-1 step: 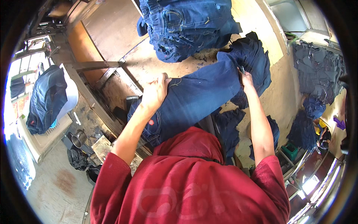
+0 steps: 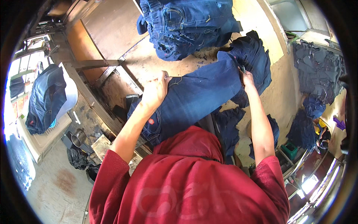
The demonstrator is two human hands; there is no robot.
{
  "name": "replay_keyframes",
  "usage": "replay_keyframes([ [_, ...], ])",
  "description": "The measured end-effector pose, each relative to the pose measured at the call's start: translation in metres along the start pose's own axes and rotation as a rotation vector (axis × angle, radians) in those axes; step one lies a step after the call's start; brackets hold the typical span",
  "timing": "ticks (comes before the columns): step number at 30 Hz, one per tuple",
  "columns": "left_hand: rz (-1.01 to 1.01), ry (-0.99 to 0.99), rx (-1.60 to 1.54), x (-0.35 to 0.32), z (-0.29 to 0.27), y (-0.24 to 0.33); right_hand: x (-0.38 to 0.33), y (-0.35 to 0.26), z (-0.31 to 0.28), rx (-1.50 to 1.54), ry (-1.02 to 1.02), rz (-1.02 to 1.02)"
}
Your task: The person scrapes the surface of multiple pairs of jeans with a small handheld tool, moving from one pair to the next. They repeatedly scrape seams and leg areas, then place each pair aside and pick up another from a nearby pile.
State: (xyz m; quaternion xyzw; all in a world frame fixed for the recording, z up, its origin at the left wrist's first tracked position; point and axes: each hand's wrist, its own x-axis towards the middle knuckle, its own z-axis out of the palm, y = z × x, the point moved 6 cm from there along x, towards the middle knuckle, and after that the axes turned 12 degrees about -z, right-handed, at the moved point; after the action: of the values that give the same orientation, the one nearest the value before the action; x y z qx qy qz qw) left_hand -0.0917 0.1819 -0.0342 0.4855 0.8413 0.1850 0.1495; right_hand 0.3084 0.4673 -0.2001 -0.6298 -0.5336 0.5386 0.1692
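Observation:
A pair of dark blue jeans (image 2: 197, 93) lies stretched slantwise in front of me, with a small red patch near its lower left end. My left hand (image 2: 156, 89) is closed on the upper edge of the jeans, beside a loose pale thread. At the far right end of the leg, my right hand (image 2: 246, 79) is closed around a small slim tool (image 2: 243, 69) with a partly shiny tip. The tool's kind is mostly hidden by the fingers. Just behind that hand is a heap of dark jeans (image 2: 257, 61).
A thick stack of jeans (image 2: 190, 28) stands on the wooden table (image 2: 179, 71) ahead. More jeans (image 2: 46, 99) drape over a pale chair at left. A metal cup (image 2: 78, 138) sits near the table frame. Dark garments (image 2: 317, 71) are piled at right, with a green crate (image 2: 289, 150) below.

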Motion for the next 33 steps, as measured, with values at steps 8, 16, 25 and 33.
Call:
replay_keyframes([
  [8,0.288,-0.355,-0.506,0.012,-0.011,-0.021,-0.112,-0.126,-0.010,-0.679,0.312,-0.341],
  [16,0.160,-0.238,-0.337,0.016,0.000,-0.039,-0.294,-0.202,0.212,-0.383,-0.173,-1.063],
  [25,0.026,-0.284,-0.523,0.006,0.013,-0.046,-0.293,-0.194,0.252,-0.808,-0.313,-0.945],
  [33,-0.036,-0.276,-0.568,0.007,0.017,-0.049,-0.285,-0.199,0.249,-0.686,-0.231,-0.930],
])
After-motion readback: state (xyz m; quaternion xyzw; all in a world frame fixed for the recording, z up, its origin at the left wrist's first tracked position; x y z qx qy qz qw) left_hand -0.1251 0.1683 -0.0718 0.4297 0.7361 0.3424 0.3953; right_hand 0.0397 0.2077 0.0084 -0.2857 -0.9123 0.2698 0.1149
